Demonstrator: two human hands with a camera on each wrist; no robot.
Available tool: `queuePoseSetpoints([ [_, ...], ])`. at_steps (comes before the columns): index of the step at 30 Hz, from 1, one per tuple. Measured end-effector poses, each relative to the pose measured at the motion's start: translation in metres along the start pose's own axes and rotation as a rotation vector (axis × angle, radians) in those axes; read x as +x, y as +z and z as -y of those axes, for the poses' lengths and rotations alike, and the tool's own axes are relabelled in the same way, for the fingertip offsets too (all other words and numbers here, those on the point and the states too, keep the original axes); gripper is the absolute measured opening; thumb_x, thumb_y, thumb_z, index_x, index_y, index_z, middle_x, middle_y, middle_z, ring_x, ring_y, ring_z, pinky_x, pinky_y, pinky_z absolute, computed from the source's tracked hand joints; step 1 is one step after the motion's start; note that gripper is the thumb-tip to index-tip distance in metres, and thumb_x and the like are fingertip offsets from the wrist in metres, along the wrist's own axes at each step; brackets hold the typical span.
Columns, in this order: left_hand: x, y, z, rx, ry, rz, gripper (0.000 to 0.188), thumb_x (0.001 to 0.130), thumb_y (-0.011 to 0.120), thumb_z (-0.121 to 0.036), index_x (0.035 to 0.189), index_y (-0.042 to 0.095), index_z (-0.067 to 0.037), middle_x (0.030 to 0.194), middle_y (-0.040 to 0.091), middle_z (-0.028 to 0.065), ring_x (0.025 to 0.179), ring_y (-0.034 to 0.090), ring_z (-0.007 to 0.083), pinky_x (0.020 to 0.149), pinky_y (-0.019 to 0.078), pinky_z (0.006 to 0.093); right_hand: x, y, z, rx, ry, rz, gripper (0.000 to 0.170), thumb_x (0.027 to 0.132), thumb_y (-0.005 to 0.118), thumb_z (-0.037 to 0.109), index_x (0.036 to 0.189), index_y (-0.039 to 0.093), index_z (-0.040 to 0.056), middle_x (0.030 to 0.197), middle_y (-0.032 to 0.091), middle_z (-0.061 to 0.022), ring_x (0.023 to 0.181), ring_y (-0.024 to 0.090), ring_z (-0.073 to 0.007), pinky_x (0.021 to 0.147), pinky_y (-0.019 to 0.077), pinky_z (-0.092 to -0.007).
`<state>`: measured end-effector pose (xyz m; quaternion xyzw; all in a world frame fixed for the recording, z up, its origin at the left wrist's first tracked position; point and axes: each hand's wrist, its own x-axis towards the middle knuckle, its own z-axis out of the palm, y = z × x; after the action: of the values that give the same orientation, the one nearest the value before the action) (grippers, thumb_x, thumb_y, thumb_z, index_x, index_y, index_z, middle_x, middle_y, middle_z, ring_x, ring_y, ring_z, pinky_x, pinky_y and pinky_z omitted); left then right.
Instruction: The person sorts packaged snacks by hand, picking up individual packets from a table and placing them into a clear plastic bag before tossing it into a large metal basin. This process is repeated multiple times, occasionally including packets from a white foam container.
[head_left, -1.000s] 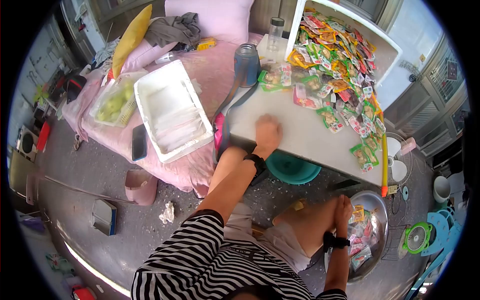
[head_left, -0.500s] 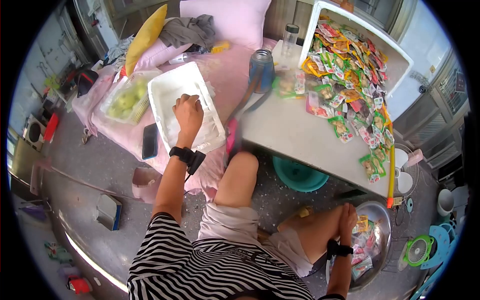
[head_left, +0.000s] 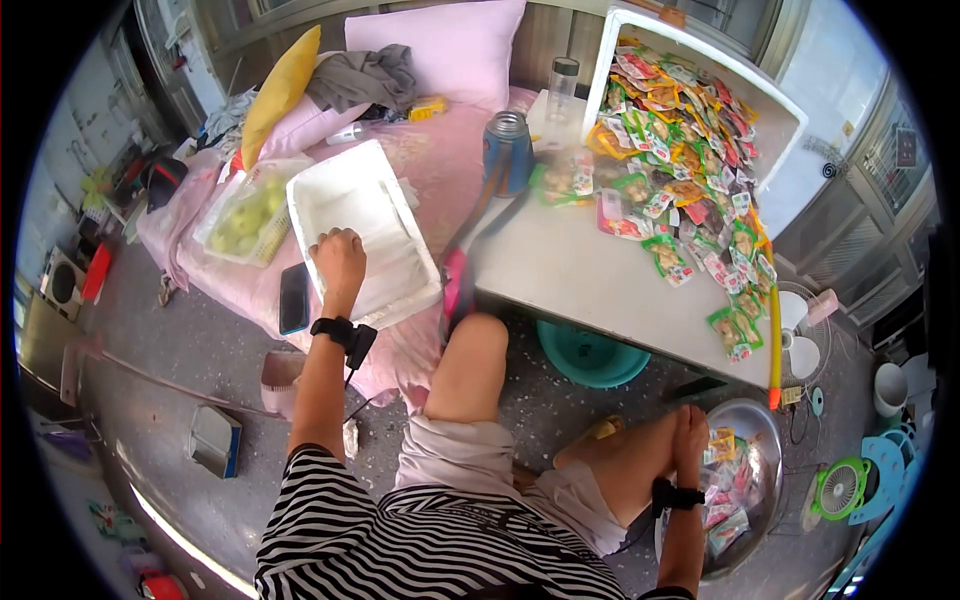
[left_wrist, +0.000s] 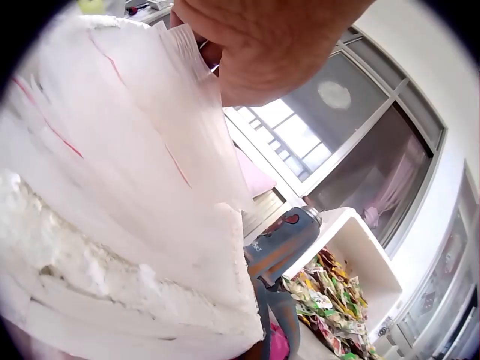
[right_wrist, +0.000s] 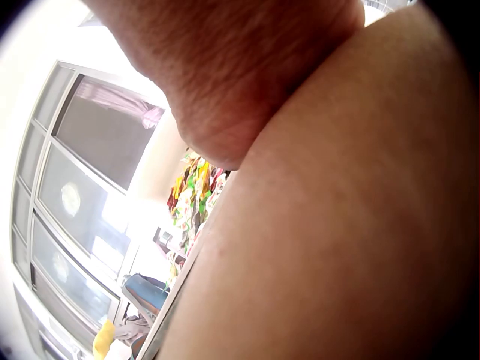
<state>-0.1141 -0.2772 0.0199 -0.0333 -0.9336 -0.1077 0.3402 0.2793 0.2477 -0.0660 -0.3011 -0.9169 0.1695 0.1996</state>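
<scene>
The person wears a black-and-white striped, short-sleeved top (head_left: 450,545) with a small dark marking on the chest, too small to read, and pale beige-pink fabric shorts (head_left: 455,455). Just behind the left grip (head_left: 340,265) sit a black wrist strap (head_left: 331,330), a boxy black device (head_left: 361,345) and a thin dark cable (head_left: 349,381). A black wristband (head_left: 683,496) sits behind the right grip (head_left: 690,432).

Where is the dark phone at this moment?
In the head view, the dark phone lies on the pink bed cover, on the person's left, just beside the white foam box and below the bag of green fruit.
</scene>
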Motion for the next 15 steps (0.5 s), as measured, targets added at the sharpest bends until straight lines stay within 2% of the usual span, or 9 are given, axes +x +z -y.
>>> queuePoseSetpoints([
  [2,0.001,-0.002,-0.001,-0.055,-0.007,-0.033,0.010,0.080,0.061,-0.011,0.076,0.069,-0.007,0.081,0.065,0.0092,0.085,0.059,0.0302,0.076,0.0402,0.0458,-0.001,-0.001,-0.002,-0.002,-0.005,-0.001,0.032,0.096,0.047,0.027,0.090,0.062,-0.0008,0.093,0.061,-0.0243,0.087,0.057,-0.0454,0.074,0.0449,-0.0524],
  [7,0.003,-0.019,-0.028,-0.305,0.040,-0.118,0.007,0.080,0.062,-0.007,0.076,0.067,-0.006,0.077,0.064,0.0115,0.078,0.059,0.0322,0.069,0.0425,0.0441,-0.003,-0.005,-0.002,0.016,-0.017,0.000,0.033,0.097,0.047,0.029,0.092,0.062,-0.0002,0.094,0.061,-0.0241,0.087,0.058,-0.0448,0.074,0.0456,-0.0519],
  [15,-0.016,-0.026,-0.120,-0.673,0.130,-0.105,0.002,0.084,0.059,-0.002,0.084,0.060,-0.001,0.077,0.063,0.0191,0.071,0.061,0.0382,0.062,0.0460,0.0456,-0.005,-0.002,0.005,0.033,0.013,-0.048,0.028,0.095,0.051,0.029,0.097,0.066,0.0064,0.095,0.064,-0.0189,0.087,0.060,-0.0420,0.076,0.0470,-0.0509],
])
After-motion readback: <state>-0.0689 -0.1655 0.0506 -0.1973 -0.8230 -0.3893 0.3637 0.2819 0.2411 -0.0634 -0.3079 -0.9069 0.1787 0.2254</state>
